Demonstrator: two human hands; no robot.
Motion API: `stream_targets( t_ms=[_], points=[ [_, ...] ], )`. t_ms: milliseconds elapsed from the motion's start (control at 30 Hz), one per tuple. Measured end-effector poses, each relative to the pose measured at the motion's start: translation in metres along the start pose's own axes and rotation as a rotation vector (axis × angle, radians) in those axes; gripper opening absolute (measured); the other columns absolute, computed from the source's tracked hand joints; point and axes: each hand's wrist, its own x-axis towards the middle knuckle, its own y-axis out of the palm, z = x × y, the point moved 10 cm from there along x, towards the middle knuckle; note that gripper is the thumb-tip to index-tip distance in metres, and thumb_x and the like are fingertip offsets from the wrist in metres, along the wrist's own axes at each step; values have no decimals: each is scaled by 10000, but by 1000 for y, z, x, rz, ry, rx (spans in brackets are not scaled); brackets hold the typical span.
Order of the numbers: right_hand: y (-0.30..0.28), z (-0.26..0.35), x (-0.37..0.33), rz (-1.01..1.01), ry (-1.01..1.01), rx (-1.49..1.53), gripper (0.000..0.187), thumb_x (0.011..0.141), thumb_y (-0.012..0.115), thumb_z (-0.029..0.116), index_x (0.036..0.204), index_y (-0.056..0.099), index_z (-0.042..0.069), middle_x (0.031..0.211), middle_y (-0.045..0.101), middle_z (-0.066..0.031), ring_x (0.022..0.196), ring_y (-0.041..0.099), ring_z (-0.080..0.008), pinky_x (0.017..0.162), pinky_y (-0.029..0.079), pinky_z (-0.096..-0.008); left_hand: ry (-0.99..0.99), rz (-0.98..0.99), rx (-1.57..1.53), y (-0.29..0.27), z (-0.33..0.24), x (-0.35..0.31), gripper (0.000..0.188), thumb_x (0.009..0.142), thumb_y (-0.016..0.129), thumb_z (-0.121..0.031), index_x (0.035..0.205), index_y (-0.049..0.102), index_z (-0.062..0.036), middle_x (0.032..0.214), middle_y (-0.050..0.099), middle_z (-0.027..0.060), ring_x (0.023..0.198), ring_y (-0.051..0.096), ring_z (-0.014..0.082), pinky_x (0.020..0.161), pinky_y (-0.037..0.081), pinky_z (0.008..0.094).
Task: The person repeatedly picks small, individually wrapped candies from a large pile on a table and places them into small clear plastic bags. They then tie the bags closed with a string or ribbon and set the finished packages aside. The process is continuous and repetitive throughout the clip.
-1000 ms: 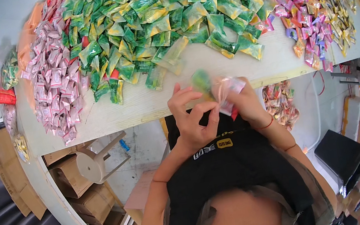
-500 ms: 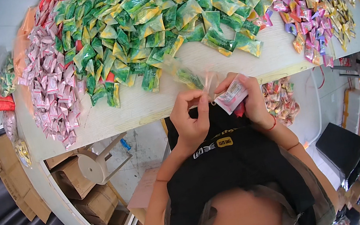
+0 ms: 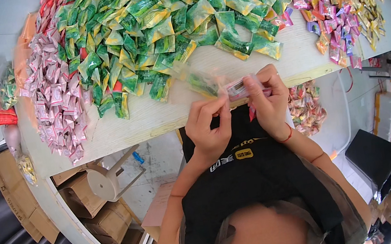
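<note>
Both hands meet at the table's (image 3: 154, 121) near edge. The left hand (image 3: 209, 130) pinches a clear bag (image 3: 202, 84) in a pressed-together grip; the right hand (image 3: 266, 100) pinches a small pink packet (image 3: 238, 87) beside it, below the green packets (image 3: 165, 24).

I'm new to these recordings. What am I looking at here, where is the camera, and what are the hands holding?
The view comes from a fisheye camera worn on a person's head, looking down; no robot is involved. The forearms rise from the bottom edge. On the long table lie heaps of small packets: green packets in the middle, pink packets on the left, mixed packets on the right. The left hand and right hand together hold a clear bag just over the table's edge; its contents are blurred.
</note>
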Motion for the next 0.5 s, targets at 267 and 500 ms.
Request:
stream_targets(
  t_ms=[267, 500],
  points=[
    [37, -9, -12, 446, 122, -310, 137, 849, 612, 106, 915, 628, -13, 737, 658, -44, 582, 547, -30, 493, 409, -184, -48, 13, -47, 2, 9, 2, 103, 781, 649, 23, 873, 622, -13, 800, 591, 92, 627, 579, 159, 543, 474, 243],
    [19, -40, -19, 259, 640, 295, 118, 838, 618, 99, 938, 610, 38, 595, 567, -20, 466, 510, -30, 382, 368, -157, -49, 137, -82, 7, -3, -1, 110, 754, 668, 25, 842, 624, -25, 740, 590, 82, 631, 583, 173, 537, 465, 255]
  ],
)
